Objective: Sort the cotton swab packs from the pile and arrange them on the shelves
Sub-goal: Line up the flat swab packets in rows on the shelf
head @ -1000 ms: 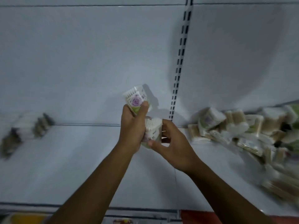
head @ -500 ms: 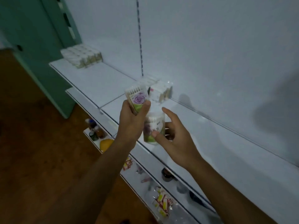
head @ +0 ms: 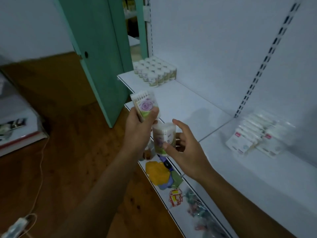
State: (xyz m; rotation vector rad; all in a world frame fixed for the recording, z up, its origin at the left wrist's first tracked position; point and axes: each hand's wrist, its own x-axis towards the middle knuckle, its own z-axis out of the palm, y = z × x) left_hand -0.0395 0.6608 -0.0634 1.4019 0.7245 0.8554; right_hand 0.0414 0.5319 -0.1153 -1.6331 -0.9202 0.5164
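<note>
My left hand [head: 137, 129] grips a square cotton swab pack [head: 145, 104] with a purple rose label, held upright in front of the shelf edge. Just below it my right hand [head: 183, 148] holds a heart-shaped swab pack [head: 163, 138] between thumb and curled lower fingers, with the index finger raised. On the white shelf [head: 180, 100] at the far left stands a tidy block of several round swab tubs [head: 155, 71]. A row of flat clear swab packs [head: 257, 134] stands at the right, near the back panel.
A green door [head: 97, 54] stands left of the shelving, over a brown wooden floor [head: 68, 143]. A lower shelf [head: 181, 196] holds yellow, blue and red items. A white-topped surface [head: 15, 121] and a thin cable [head: 40, 169] lie at the left.
The view has swung left, away from the pile of packs, to the shelf's left end. Both hands have kept their packs and stayed close together in front of me.
</note>
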